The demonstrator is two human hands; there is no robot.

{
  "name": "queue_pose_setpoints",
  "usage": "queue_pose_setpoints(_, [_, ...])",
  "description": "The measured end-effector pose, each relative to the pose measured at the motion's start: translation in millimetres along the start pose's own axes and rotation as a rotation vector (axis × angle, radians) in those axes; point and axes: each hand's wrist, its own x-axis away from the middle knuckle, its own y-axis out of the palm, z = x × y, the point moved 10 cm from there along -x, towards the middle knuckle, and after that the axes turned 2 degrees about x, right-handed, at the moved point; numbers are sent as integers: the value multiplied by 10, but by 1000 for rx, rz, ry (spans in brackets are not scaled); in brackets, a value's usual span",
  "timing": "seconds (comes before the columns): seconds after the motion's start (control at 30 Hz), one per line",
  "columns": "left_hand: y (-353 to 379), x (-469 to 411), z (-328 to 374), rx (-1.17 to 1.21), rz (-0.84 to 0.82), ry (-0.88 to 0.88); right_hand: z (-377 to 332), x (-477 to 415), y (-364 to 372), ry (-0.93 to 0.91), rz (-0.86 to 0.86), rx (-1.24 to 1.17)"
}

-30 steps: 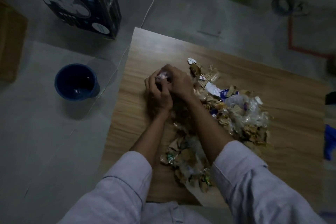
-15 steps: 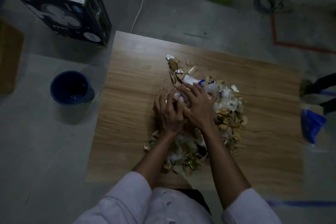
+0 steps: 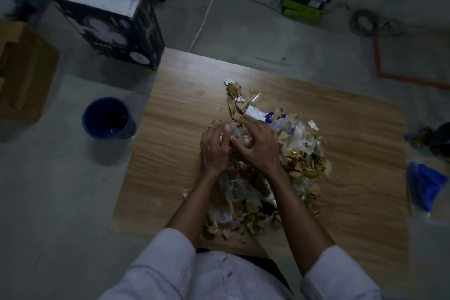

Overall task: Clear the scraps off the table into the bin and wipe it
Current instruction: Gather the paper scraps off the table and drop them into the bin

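Two hands are working side by side: the left hand (image 3: 214, 151) and the right hand (image 3: 259, 147) are curling their fingers round a clump of the scraps (image 3: 302, 156), which are lying heaped in the middle of the worktop (image 3: 180, 114). The bin (image 3: 108, 118) is standing on the floor (image 3: 60, 202), well apart from the heap and off the worktop's left edge, so light pieces are likely to be slipping from a loose double handful on the way across. The surface is showing bare wood grain around the heap. A printed box (image 3: 107, 19), a cardboard carton (image 3: 24, 70) and a white cable (image 3: 207, 12) are lying around in a dim, grey-floored room.
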Motion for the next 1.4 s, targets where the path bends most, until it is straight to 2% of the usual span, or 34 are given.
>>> queue_pose_setpoints(0.13, [-145,-238,-39,6,30,-4,15,-286,-177,17,65,-309])
queue_pose_setpoints(0.23, [-227,-456,-5,86,22,-40,70,-693,-278,56,159,-287])
queue_pose_setpoints(0.3, [-167,-607,-50,167,-6,-95,152,-1003,-88,142,71,-141])
queue_pose_setpoints(0.37, [-33,-774,-140,191,-59,-129,259,-1247,243,241,-99,0])
queue_pose_setpoints(0.43, [115,-901,-241,123,-117,-125,354,-1312,586,326,-247,90])
queue_pose_setpoints(0.5, [307,-955,-287,4,-188,-85,392,-1281,809,339,-287,166])
queue_pose_setpoints(0.53, [404,-956,-308,-21,-208,-85,360,-1257,879,305,-260,149])
queue_pose_setpoints(0.67, [561,-834,-278,74,-195,-176,221,-1050,889,285,-171,-264])
queue_pose_setpoints(0.77, [448,-795,8,148,-79,-163,196,-1041,610,342,-170,-355])
queue_pose_setpoints(0.87, [93,-737,587,271,176,21,-16,-986,50,329,-57,-525])
queue_pose_setpoints(0.97, [-179,-499,1131,309,281,239,-260,-654,-520,268,92,-726])
queue_pose_setpoints(1.07, [-155,-174,1375,268,183,369,-280,-149,-829,262,203,-719])
queue_pose_setpoints(1.13, [-6,34,1279,118,63,387,-152,210,-804,336,228,-708])
queue_pose_setpoints(1.27, [314,372,770,-287,-158,301,175,670,-359,436,95,-556])
queue_pose_setpoints(1.33, [434,483,628,-344,-272,283,236,724,-233,402,39,-468])
queue_pose_setpoints(1.4, [436,485,604,-351,-289,267,190,706,-267,332,34,-415])
